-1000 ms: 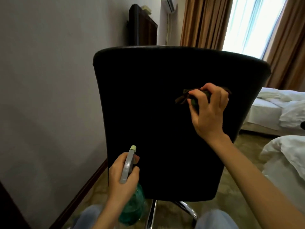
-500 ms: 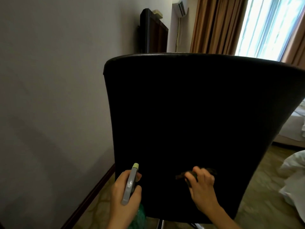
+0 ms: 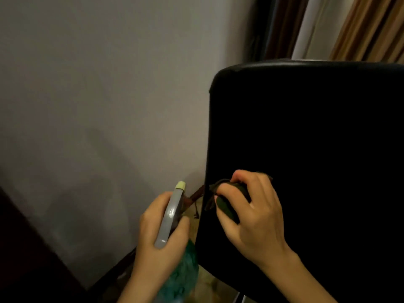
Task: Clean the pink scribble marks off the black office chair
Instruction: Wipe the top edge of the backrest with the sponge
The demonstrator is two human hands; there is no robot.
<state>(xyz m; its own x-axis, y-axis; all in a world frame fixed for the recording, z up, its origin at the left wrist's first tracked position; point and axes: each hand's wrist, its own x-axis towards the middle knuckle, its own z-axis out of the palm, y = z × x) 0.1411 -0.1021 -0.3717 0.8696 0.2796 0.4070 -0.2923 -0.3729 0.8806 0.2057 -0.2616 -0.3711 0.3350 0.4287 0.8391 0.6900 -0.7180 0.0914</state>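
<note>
A dark piece of furniture (image 3: 24,265) fills the lower left corner, too shadowed to make out in detail. Beside it a plain grey wall (image 3: 98,95) takes up most of the left half of the view, matte and dim, meeting the floor at a dark skirting board (image 3: 115,267). Low in the middle, the left hand (image 3: 161,239) holds a spray bottle (image 3: 171,215). Its grip is wrapped round the neck under the grey trigger head, with the pale nozzle pointing up and away and the green translucent body hanging below the palm. Just right of the bottle, a small patch of pale patterned carpet (image 3: 209,283) shows under the chair. The black office chair (image 3: 317,138) fills the right half of the view, its tall backrest facing the camera and its left edge standing close to the wall. Its smooth surface catches a thin shine along the rounded top rim, and the rest is so dark that I cannot tell whether any marks are on it. The right hand (image 3: 253,217) sits low on the backrest near that left edge, its grip curled tight round a bunched dark cloth (image 3: 227,206) that is pressed against the chair. Above the chair a dark vertical panel (image 3: 273,29) stands against the wall, and a brown curtain (image 3: 371,29) hangs at the far right.
</note>
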